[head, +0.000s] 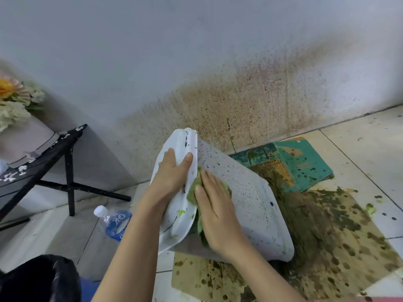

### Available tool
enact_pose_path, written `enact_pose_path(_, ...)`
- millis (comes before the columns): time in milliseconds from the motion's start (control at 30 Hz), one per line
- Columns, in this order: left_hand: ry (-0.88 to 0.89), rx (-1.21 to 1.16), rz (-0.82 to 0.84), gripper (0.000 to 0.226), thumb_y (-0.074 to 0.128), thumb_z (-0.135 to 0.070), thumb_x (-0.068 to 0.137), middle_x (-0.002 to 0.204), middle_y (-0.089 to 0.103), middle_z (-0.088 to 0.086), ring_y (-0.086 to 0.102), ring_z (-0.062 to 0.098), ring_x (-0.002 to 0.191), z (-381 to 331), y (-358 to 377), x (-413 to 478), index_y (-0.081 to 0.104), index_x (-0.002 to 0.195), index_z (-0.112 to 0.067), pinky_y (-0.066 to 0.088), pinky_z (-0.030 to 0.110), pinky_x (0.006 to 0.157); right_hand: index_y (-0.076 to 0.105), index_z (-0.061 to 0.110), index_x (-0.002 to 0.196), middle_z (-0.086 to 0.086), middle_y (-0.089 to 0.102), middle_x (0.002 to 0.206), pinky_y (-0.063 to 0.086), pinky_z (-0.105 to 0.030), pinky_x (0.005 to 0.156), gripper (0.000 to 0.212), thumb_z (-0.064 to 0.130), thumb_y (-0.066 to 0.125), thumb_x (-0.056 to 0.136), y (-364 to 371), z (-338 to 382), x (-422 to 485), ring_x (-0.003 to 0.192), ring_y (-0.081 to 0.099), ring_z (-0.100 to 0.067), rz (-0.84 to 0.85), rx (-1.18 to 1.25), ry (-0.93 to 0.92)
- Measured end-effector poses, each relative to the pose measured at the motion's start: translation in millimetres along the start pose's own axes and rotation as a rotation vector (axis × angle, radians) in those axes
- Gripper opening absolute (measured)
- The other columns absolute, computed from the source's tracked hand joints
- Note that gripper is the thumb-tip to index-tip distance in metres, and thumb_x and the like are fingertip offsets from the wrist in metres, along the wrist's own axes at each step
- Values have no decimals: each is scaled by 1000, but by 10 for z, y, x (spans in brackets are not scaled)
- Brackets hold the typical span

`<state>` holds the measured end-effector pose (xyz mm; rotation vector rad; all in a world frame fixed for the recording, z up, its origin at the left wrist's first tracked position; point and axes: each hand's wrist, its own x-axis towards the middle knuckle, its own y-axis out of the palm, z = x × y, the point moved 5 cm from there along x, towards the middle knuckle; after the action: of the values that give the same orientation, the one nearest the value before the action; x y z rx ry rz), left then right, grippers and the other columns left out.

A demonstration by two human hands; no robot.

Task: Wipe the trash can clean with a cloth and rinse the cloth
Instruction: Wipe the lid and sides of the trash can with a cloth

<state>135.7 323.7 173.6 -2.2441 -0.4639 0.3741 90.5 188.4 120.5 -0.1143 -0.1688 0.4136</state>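
A white trash can (246,199) lies on its side on the floor, its wall speckled with dark spots and its rim smeared green. My left hand (172,173) lies over the can's rim, the thumb on the wall side and the fingers on the other. My right hand (216,212) presses flat on a green cloth (193,190) against the speckled wall just beside the rim. Most of the cloth is hidden under that hand.
Stained cardboard (327,236) and a teal book cover (305,162) lie under and behind the can. A water bottle (114,221) lies on the floor at left. A black folding table (65,153) stands farther left, a black bag (41,277) at bottom left. The wall (239,105) is stained brown.
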Motion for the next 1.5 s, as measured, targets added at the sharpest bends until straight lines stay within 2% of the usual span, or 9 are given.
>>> enact_pose_path(200, 7, -39, 5, 75, 41, -62, 97, 163, 23, -6, 28, 20, 147, 171, -78, 64, 13, 158, -31, 26, 47, 119, 13, 35, 158, 14, 8, 165, 5, -52, 123, 57, 53, 23, 105, -95, -526, 1003, 153, 2, -11, -36, -174, 57)
enact_pose_path(400, -48, -143, 30, 91, 54, -79, 69, 149, 46, -15, 51, 16, 130, 339, -225, 1, 28, 150, -48, 40, 46, 111, 11, 43, 155, 26, 5, 161, 3, -39, 125, 53, 54, 18, 103, 34, -731, 194, 150, -6, 1, -57, -224, 21)
enact_pose_path(533, -24, -189, 53, 69, 57, -68, 84, 143, 51, -19, 55, 12, 125, 393, -247, -80, 32, 147, -52, 43, 43, 109, 13, 49, 148, 37, 4, 156, -6, -25, 121, 54, 57, 9, 95, 224, -565, -388, 146, -12, 10, -45, -224, -80)
enact_pose_path(733, 33, -169, 60, 93, 65, -78, 69, 150, 45, -13, 53, 12, 129, 315, -199, -28, 31, 149, -45, 44, 42, 108, 24, 31, 155, 16, 22, 161, 9, -35, 124, 51, 42, 25, 105, 221, -258, 500, 150, 10, -3, 6, -222, -220)
enact_pose_path(933, 18, -193, 76, 87, 65, -78, 69, 147, 46, -21, 52, 10, 129, 315, -198, 4, 30, 146, -54, 42, 43, 110, 15, 37, 157, 15, 16, 163, 11, -47, 124, 52, 47, 24, 106, -107, -907, 973, 151, 9, -9, -59, -268, -15)
enact_pose_path(1100, 36, -165, 49, 84, 69, -64, 71, 147, 47, -19, 54, 13, 127, 314, -202, 21, 32, 146, -54, 43, 44, 108, 13, 43, 152, 25, 11, 158, 8, -39, 124, 49, 51, 20, 104, -212, -1159, 149, 150, 5, -4, -130, -217, 136)
enact_pose_path(1233, 44, -89, 35, 91, 69, -62, 68, 150, 44, -16, 53, 15, 127, 270, -195, 40, 27, 149, -51, 44, 45, 107, 13, 52, 148, 41, 3, 155, 4, -35, 121, 55, 65, 6, 95, 4, -894, -463, 147, -5, 8, -138, -159, -6)
enact_pose_path(1333, 39, -50, 43, 94, 69, -56, 67, 144, 49, -12, 57, 17, 122, 207, -153, 25, 26, 150, -47, 47, 45, 102, 21, 45, 152, 33, 15, 158, 8, -35, 122, 51, 53, 11, 102, 131, -561, -319, 149, 4, 4, -119, -208, -171)
enact_pose_path(1500, 30, -60, 29, 55, 67, -32, 87, 120, 63, 1, 64, 21, 103, 147, -171, 61, 44, 137, -36, 51, 32, 75, 35, 33, 152, 16, 35, 157, 23, -40, 119, 51, 47, 24, 104, 189, -241, 205, 147, 21, -4, -70, -296, -331)
